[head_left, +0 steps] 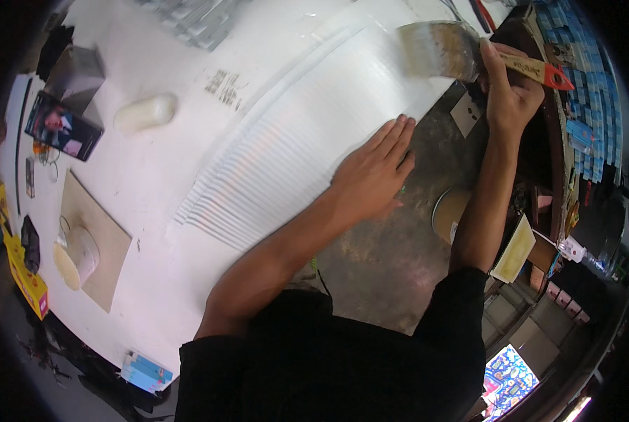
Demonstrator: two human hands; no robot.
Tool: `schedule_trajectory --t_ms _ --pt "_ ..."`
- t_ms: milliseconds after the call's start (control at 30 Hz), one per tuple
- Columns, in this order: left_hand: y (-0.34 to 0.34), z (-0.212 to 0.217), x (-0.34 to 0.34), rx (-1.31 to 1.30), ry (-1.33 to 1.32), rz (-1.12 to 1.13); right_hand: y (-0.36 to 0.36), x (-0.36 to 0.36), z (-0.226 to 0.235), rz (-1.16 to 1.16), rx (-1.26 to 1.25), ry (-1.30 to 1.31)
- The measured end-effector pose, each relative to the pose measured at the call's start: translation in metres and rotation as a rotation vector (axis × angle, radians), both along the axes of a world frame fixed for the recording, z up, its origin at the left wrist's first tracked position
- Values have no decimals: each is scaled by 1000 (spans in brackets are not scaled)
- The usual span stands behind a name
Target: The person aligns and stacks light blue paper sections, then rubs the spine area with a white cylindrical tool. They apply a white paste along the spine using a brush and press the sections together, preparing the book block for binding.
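A fanned, overlapping row of white paper sheets point(293, 141) lies along the front edge of the white table. My left hand point(376, 167) rests flat on the near edge of these sheets, fingers stretched out and nothing in it. At the far right, my right hand point(513, 95) is closed round a wide, flat brush point(445, 53) with a wooden handle tipped in red. The bristles point left over the far right end of the sheets. They are smeared by motion, and I cannot tell whether they touch the paper.
On the table's left stand a phone point(65, 126), a white cylindrical container point(145, 112) and a tub of cream-coloured stuff point(82, 257) on cardboard point(110, 246). Stacked blue-and-white bundles point(589, 91) are at far right. A round brown container point(449, 214) stands below the table edge.
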State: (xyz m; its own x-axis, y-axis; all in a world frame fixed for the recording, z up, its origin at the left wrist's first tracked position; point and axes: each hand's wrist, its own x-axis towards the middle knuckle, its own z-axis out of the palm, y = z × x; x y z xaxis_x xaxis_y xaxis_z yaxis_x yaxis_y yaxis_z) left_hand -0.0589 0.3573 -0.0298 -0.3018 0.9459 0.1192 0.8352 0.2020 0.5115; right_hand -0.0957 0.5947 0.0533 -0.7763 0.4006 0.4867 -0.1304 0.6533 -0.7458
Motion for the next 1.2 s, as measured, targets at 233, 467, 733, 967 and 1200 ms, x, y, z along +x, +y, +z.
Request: schedule_trajectory --t_ms 233,467,733,967,1200 --pt "2 3 2 15 -24 -2 36 -12 -38 12 35 -184" --pt "3 6 0 14 -51 3 10 -4 -10 203 -115 -225" --pt "2 7 0 26 -76 0 25 -5 1 329 -125 -149" --pt "1 2 1 40 -84 19 39 -19 -4 241 -115 -22" --pt "3 5 2 39 -88 5 38 -33 1 318 1 -82"
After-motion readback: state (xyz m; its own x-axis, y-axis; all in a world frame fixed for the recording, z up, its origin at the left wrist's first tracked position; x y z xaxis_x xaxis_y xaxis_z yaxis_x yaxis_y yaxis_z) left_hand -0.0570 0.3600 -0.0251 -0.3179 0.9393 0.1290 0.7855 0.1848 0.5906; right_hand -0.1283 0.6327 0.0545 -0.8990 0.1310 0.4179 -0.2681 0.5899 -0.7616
